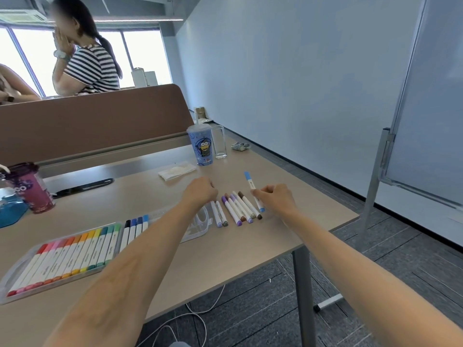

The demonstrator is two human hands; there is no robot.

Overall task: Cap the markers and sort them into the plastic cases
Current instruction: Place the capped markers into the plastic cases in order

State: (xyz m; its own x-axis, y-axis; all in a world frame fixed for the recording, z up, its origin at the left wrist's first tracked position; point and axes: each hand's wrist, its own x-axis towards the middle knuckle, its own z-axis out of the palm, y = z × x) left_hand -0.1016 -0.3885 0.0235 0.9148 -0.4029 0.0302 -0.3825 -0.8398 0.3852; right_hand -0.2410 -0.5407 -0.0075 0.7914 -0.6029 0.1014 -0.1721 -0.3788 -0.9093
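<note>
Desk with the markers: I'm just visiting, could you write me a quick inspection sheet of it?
Surface: light wooden table, with markers and drinks on it.
Job's things: left case holds red-to-green markers; second case holds black and blue ones, partly hidden by an arm; loose markers lie in a row.
Clutter: cartoon cup, empty glass, tissue, purple tumbler, black flat object.
Hands: right hand pinches a light blue marker; left hand is curled over two loose markers, grip unclear.
Cables: white cable on the floor.
Surroundings: whiteboard, brown partition, a person in a striped shirt behind it.
</note>
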